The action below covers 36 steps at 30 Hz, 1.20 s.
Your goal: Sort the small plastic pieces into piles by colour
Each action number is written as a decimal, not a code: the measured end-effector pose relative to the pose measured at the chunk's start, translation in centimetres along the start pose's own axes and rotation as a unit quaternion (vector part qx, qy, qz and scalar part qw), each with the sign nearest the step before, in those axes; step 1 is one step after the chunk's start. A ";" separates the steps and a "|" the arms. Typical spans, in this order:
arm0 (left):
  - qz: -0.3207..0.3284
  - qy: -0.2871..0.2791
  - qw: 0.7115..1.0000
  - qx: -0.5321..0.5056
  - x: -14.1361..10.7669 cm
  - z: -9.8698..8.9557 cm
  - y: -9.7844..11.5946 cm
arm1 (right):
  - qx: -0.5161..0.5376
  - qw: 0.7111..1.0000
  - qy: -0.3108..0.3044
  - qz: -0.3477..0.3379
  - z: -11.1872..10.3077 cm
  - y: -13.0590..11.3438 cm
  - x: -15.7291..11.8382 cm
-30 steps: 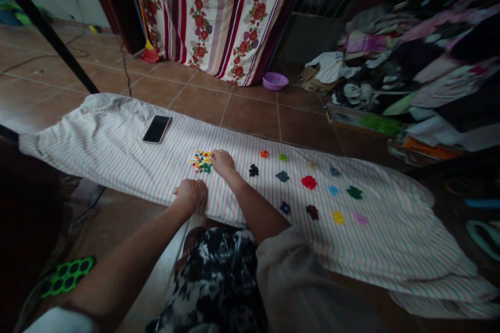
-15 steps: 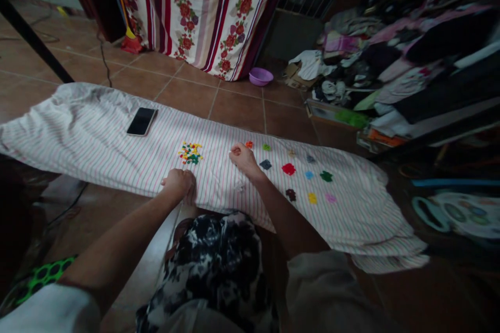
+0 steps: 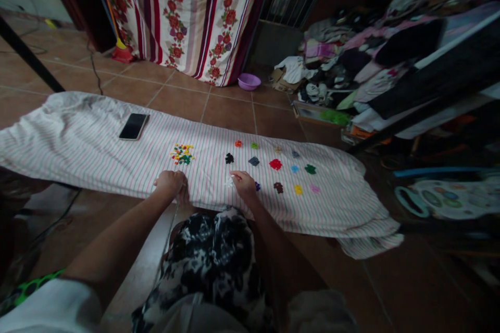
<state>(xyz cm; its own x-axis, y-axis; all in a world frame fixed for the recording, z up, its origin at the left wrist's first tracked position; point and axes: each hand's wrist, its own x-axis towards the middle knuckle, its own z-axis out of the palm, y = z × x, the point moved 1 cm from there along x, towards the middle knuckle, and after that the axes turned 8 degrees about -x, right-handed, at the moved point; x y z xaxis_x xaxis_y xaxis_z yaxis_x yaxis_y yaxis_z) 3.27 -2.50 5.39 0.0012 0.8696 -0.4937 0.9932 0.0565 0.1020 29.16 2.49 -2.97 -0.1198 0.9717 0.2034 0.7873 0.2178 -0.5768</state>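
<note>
My left hand (image 3: pixel 171 185) rests curled at the near edge of the striped cloth, just below a mixed heap of small coloured pieces (image 3: pixel 182 154). What its closed fingers hold, if anything, is hidden. My right hand (image 3: pixel 244 185) is over the small white pile (image 3: pixel 229 182), thumb and fingers drawn together, and I cannot make out anything between them. Beyond it lie a black pile (image 3: pixel 229 158) and a dark grey pile (image 3: pixel 253 161). A dark blue pile (image 3: pixel 257 186) peeks out beside the right hand.
More single-colour piles, among them red (image 3: pixel 275 164), brown (image 3: pixel 278 187), yellow (image 3: pixel 298 189) and dark green (image 3: pixel 310 169), spread rightward on the striped cloth (image 3: pixel 339 203). A phone (image 3: pixel 134 126) lies at the left. On the floor beyond stands a purple basin (image 3: pixel 249 81).
My right hand has come nearer to my body, from beside the orange pile to the white one, uncovering the black pile. My left hand stays curled in place. The view has shifted slightly.
</note>
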 end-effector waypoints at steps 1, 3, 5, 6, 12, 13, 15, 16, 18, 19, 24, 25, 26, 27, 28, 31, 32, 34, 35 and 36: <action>-0.012 0.004 1.000 0.009 -0.1 0.0 0.1 | -0.003 1.000 0.000 -0.008 0.1 -0.1 -0.2; -0.031 0.010 0.999 0.023 -0.3 -0.1 0.2 | -0.011 1.000 0.002 -0.025 0.1 -0.3 -0.4; -0.041 0.008 0.999 0.032 -0.3 -0.3 0.2 | -0.018 0.999 0.004 -0.043 0.2 -0.6 -0.7; -0.044 0.005 0.998 0.035 -0.3 -0.3 0.3 | -0.019 0.998 0.003 -0.052 0.3 -0.7 -0.8; -0.043 0.004 0.998 0.047 -0.4 -0.4 0.3 | -0.019 0.998 0.010 -0.066 0.8 -0.9 -1.3; -0.043 0.005 0.998 0.048 -0.4 -0.5 0.3 | -0.021 0.997 0.014 -0.068 0.9 -0.8 -1.4; -0.044 0.006 0.998 0.049 -0.4 -0.5 0.3 | -0.019 0.997 0.021 -0.078 1.0 -0.7 -1.3; -0.045 0.006 0.998 0.050 -0.4 -0.5 0.3 | -0.018 0.996 0.024 -0.085 1.0 -0.6 -1.3; -0.043 0.006 0.998 0.050 -0.4 -0.5 0.3 | -0.019 0.994 0.022 -0.107 1.1 -0.6 -1.3; -0.041 0.006 0.998 0.050 -0.4 -0.5 0.3 | -0.021 0.992 0.017 -0.120 1.2 -0.6 -1.4; -0.042 0.004 0.998 0.050 -0.3 -0.3 0.3 | -0.030 0.989 -0.010 -0.145 1.4 -0.4 -1.7; -0.042 0.005 0.998 0.050 -0.3 -0.3 0.3 | -0.028 0.990 -0.013 -0.141 1.4 -0.3 -1.8; -0.043 0.006 0.998 0.050 -0.3 -0.3 0.3 | -0.025 0.990 -0.015 -0.136 1.4 -0.2 -1.8; -0.044 0.008 0.998 0.050 -0.3 -0.3 0.3 | -0.021 0.991 -0.017 -0.132 1.4 -0.2 -1.8; -0.046 0.009 0.998 0.050 -0.4 -0.2 0.3 | -0.017 0.991 -0.018 -0.128 1.4 -0.2 -1.8; -0.048 0.012 0.998 0.047 -0.4 -0.2 0.3 | -0.010 0.992 -0.020 -0.122 1.4 -0.2 -1.7; -0.048 0.013 0.998 0.046 -0.4 -0.2 0.3 | -0.010 0.992 -0.021 -0.122 1.4 -0.2 -1.7; -0.048 0.012 0.998 0.045 -0.3 -0.2 0.3 | -0.011 0.991 -0.025 -0.128 1.3 -0.2 -1.8; -0.049 0.012 0.998 0.044 -0.2 -0.2 0.3 | -0.011 0.991 -0.025 -0.131 1.3 -0.2 -1.9; -0.051 0.011 0.998 0.044 -0.2 -0.2 0.2 | -0.011 0.991 -0.023 -0.134 1.2 -0.1 -2.0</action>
<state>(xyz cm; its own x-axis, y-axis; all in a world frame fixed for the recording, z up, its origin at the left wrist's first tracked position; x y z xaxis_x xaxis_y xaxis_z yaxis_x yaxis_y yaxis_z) 3.50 -2.56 5.64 -0.1010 0.8724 -0.4783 0.9945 0.1016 -0.0248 28.59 0.63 -4.23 -0.3538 0.8823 0.3105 0.7360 0.4674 -0.4897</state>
